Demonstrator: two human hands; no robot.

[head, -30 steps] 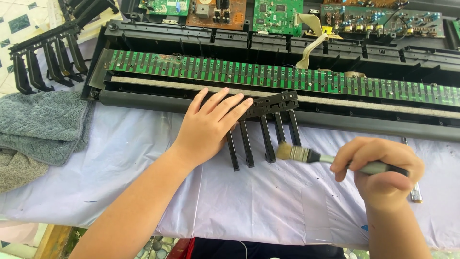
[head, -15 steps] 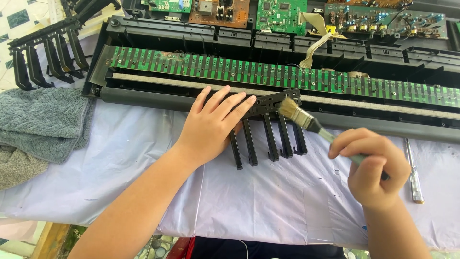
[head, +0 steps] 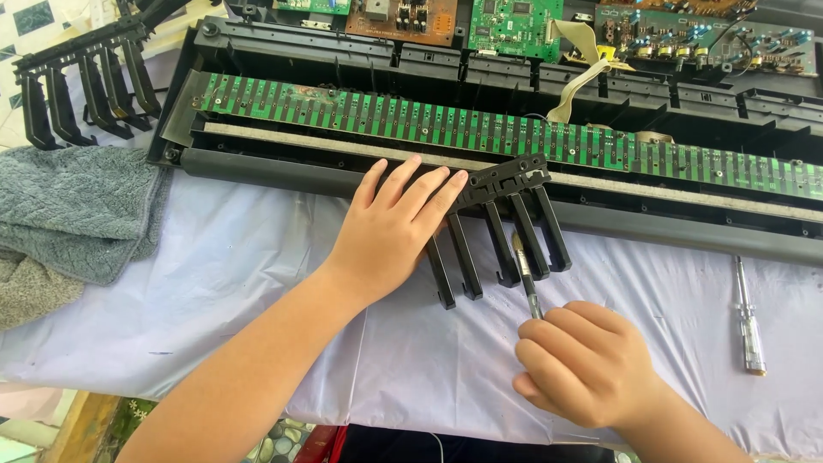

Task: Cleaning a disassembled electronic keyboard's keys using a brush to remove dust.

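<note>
My left hand lies flat, fingers spread, on the left part of a black comb-shaped set of keyboard keys that rests on the front rail of an opened keyboard chassis. My right hand grips the handle of a small paintbrush. The bristles point away from me and sit between two of the black keys. A long green circuit strip runs across the chassis behind the keys.
A white cloth covers the table. Grey towels lie at the left. Another black key set sits at the top left. A screwdriver lies at the right. Circuit boards line the back.
My right hand has swung the brush from lying sideways right of the keys to pointing away from me, its bristles now between two keys. My left hand has stayed on the key set.
</note>
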